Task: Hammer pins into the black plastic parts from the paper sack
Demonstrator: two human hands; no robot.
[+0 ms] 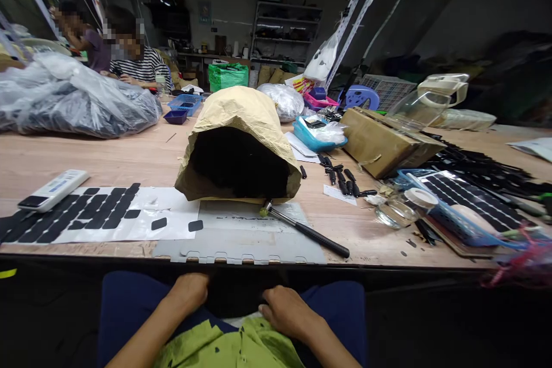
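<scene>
Below the table edge, over my lap, my left hand [190, 292] is closed with its fingers curled out of sight. My right hand [285, 309] is likewise closed, its thumb pressed inward. Between them lies a dark patch whose nature I cannot make out, so what they hold is hidden. On the table in front, a large brown paper bag [241, 104] lies with its dark mouth facing me. A hammer [317, 234] with a black handle rests beside it, partly on a grey mat [241, 248]. Left of that, a white sheet [150, 204] carries rows of black rounded pieces [112, 207].
A white remote-like device [54, 190] sits at the left, before a big plastic bag [81, 98]. Rightward are black handle-like pieces [342, 178], a cardboard box [375, 141], a blue basket [459, 218] and a glass jar [394, 213]. A person in stripes [142, 66] sits across.
</scene>
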